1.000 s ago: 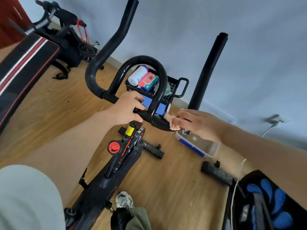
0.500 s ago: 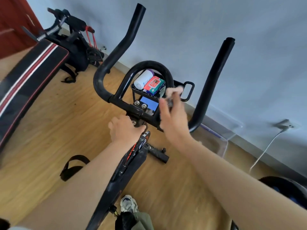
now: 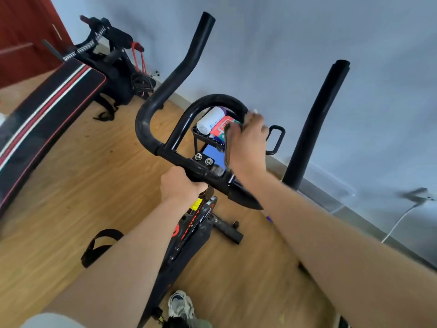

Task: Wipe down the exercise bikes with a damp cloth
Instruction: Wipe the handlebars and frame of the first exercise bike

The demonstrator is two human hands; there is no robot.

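A black exercise bike [image 3: 189, 235] stands in front of me, its black handlebars [image 3: 163, 98] rising left and right with a looped centre bar [image 3: 212, 99]. My left hand [image 3: 179, 184] grips the crossbar near the stem. My right hand [image 3: 247, 140] is wrapped around the right side of the looped bar, pressing a pale cloth [image 3: 251, 112] against it; only a small edge of the cloth shows above my fingers.
A black basket [image 3: 205, 134] behind the bars holds a white bottle [image 3: 209, 120] and a red wipes pack [image 3: 221, 127]. A sit-up bench [image 3: 45, 114] and a second machine [image 3: 113, 65] stand at left. My shoe [image 3: 181, 304] rests on the wooden floor. A white cable [image 3: 399, 221] runs along the wall.
My right hand with the cloth climbed from the right end of the crossbar up the looped centre bar. My left hand slid from the loop's base down to the stem clamp.
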